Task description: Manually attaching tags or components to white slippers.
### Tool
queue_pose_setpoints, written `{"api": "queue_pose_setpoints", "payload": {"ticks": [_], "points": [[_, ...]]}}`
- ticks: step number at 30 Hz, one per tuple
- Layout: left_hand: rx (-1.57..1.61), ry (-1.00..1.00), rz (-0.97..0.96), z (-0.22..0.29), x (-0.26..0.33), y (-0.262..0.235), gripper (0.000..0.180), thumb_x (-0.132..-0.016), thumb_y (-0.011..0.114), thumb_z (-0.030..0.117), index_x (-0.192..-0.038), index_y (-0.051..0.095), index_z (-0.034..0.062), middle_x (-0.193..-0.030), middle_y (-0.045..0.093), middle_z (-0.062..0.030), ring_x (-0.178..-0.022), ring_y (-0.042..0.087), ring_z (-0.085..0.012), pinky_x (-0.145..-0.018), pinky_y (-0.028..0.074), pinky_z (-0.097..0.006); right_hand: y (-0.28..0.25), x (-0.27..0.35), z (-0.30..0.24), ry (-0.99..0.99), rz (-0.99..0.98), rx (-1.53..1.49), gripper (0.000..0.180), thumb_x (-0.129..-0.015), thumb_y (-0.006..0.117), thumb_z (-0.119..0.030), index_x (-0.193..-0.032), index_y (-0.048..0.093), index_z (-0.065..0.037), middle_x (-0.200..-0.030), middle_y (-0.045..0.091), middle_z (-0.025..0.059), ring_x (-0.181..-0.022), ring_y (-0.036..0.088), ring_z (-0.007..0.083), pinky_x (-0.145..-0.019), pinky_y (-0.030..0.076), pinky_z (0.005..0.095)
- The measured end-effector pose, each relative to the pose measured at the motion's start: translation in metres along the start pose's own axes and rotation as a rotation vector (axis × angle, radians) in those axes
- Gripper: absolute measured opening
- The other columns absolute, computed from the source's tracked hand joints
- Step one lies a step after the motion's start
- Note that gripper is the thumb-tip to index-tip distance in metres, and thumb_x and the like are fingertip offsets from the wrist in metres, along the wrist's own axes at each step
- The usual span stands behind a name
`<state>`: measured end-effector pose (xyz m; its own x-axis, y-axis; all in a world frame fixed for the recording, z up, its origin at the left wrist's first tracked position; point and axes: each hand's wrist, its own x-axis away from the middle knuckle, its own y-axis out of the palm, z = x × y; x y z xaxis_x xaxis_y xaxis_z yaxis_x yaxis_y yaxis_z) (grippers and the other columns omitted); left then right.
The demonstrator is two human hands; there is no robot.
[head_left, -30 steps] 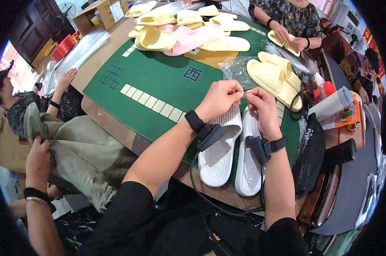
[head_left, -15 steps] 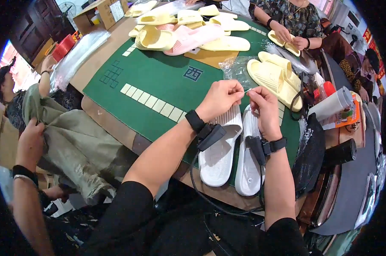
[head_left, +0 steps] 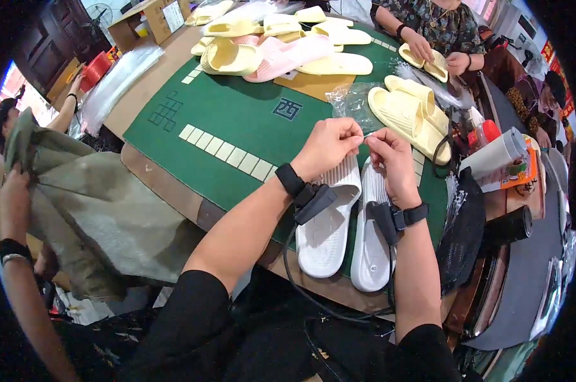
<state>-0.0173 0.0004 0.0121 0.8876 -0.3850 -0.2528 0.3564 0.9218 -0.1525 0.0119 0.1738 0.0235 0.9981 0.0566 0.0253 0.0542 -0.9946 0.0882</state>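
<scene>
Above a pair of white slippers, my left hand (head_left: 329, 145) and my right hand (head_left: 394, 160) meet almost fingertip to fingertip. Both are closed in a pinch, and a small thin thing between the fingertips is too tiny to name. The left white slipper (head_left: 321, 245) and the right white slipper (head_left: 369, 251) lie side by side on the green mat (head_left: 237, 102), toes pointing away from me. My hands and wrists cover part of their straps. A pair of yellow slippers (head_left: 415, 114) rests beyond my right hand, beside a clear plastic bag (head_left: 352, 105).
Yellow slippers (head_left: 230, 57) and pink slippers (head_left: 291, 57) are heaped at the far side. A white cup (head_left: 498, 156) and a red-lidded jar (head_left: 484, 132) stand right. At left, another person's hand grips an olive sack (head_left: 103, 210). Across the table, a person handles yellow slippers (head_left: 428, 62).
At left, the olive sack and the hand holding it have shifted left. My own hands stay nearly where they were, still pinched together. The person across has slightly moved their hands.
</scene>
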Motion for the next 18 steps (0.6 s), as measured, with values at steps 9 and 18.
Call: {"api": "queue_pose_setpoints", "payload": {"ticks": [9, 18], "points": [[0.014, 0.014, 0.027, -0.0015, -0.0006, 0.0024, 0.006, -0.090, 0.060, 0.003, -0.087, 0.061, -0.0025, -0.071, 0.064, -0.0041, -0.065, 0.061, -0.0092, -0.060, 0.049, -0.025, -0.0008, 0.0002, -0.0002, -0.010, -0.007, -0.006, 0.008, -0.090, 0.064, -0.014, -0.086, 0.061, -0.008, -0.064, 0.051, -0.0054, -0.054, 0.044, 0.0021, -0.048, 0.032, 0.0177], [0.006, -0.014, 0.005, -0.0004, 0.0003, -0.0002, 0.005, -0.092, 0.060, 0.004, -0.090, 0.061, -0.0007, -0.074, 0.063, -0.0022, -0.067, 0.059, -0.0076, -0.062, 0.049, -0.024, 0.0031, 0.0012, -0.0012, -0.041, 0.030, -0.036, 0.008, -0.090, 0.063, -0.011, -0.088, 0.062, -0.004, -0.066, 0.053, -0.0036, -0.055, 0.044, 0.0036, -0.050, 0.033, 0.0191]]}}
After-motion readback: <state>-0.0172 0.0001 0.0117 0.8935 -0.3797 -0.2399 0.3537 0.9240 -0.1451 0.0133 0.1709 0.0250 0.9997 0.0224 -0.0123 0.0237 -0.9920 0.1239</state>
